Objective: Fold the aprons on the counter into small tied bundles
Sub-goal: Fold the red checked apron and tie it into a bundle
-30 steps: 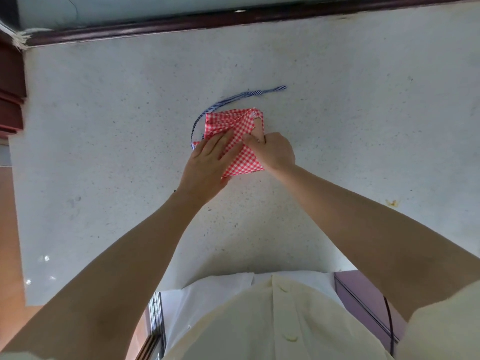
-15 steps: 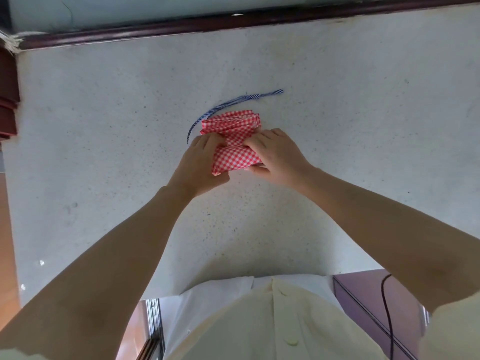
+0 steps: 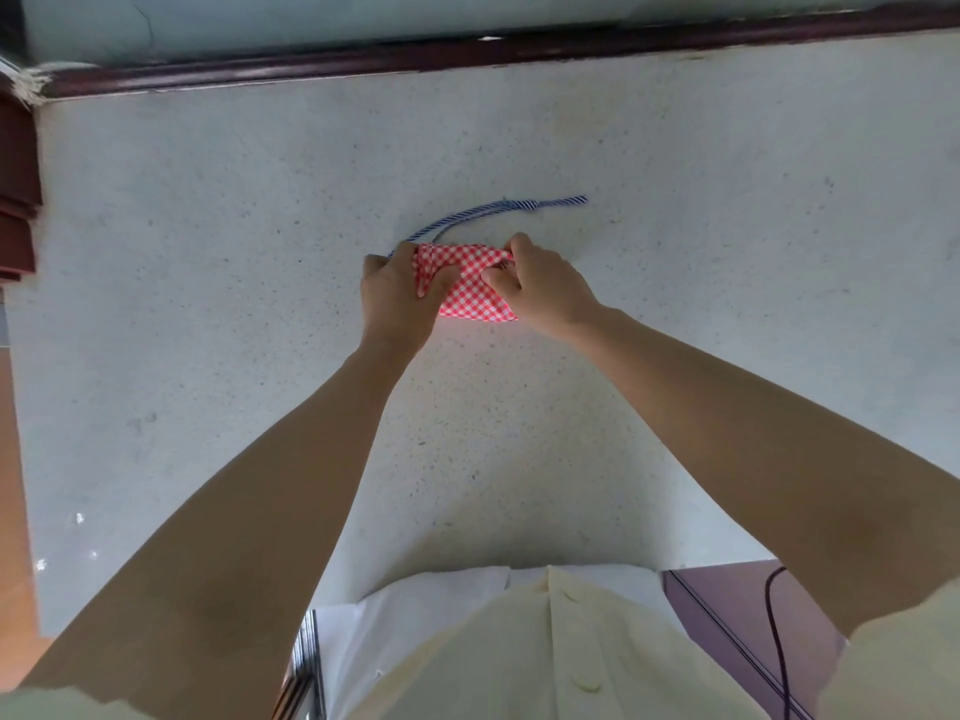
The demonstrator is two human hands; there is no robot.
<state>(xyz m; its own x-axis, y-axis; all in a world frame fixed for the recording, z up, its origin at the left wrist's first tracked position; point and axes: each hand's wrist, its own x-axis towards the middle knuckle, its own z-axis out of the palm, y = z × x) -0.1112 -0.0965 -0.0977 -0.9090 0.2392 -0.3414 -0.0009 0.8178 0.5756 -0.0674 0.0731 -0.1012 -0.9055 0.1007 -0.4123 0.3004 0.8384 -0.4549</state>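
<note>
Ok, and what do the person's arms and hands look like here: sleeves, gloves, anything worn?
The left hand and right hand wear no gloves, and no rings, watch or bracelet show. The forearms are uncovered up to short, pale cream sleeves, the left sleeve and right sleeve. Both belong to a buttoned shirt of the same cream cloth.
</note>
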